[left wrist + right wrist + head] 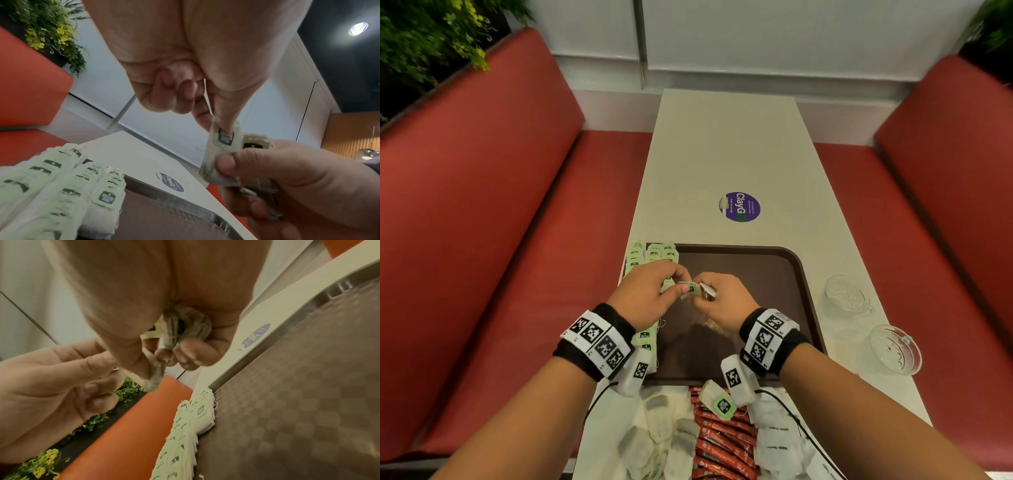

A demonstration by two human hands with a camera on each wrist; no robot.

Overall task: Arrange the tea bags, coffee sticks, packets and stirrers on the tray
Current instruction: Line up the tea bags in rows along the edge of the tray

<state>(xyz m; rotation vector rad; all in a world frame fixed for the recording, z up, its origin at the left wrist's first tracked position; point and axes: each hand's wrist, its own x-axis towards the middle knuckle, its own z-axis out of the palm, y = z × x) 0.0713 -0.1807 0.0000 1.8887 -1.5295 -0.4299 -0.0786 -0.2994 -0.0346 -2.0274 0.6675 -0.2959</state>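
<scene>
Over brown tray [774, 274]: left hand [650, 294], right hand [726, 298] grips pinch tea bags [691, 287]

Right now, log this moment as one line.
left hand and right hand: pinching one tea bag | above tray | tea bag rows: tray's left edge

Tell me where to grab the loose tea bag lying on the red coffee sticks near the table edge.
Take the tea bag by its green paper tag, pinching from above. It lies flat atop the red coffee sticks with the tag facing up; the right wrist band hangs close beside it, so coming from the left looks safest.
</scene>
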